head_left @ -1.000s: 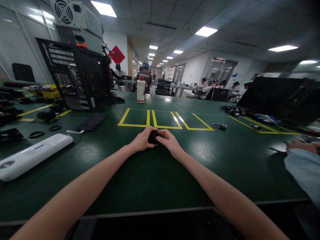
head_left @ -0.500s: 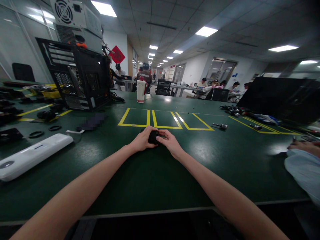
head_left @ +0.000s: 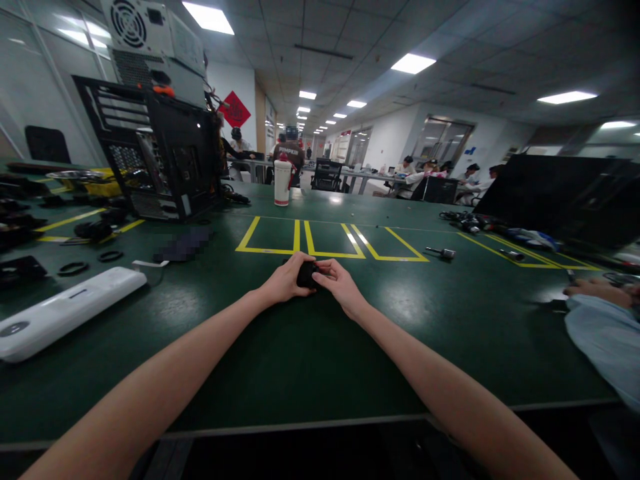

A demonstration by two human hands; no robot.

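Clamping small black part [head_left: 305, 275] between fingers of left hand [head_left: 283, 280] and right hand [head_left: 341, 283]; could slip under uneven pinch.

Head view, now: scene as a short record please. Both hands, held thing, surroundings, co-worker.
left hand: wrapped around one side of a small black object
right hand: pinching the object's other side
object detail: partly covered by the hands; type unclear
surface: green table
beyond hands: three yellow tape outlines; white cup with red top
left side: long white device; black computer case
right side: metal piece lying beside the outlines
co-worker: hand and pale blue sleeve at right edge
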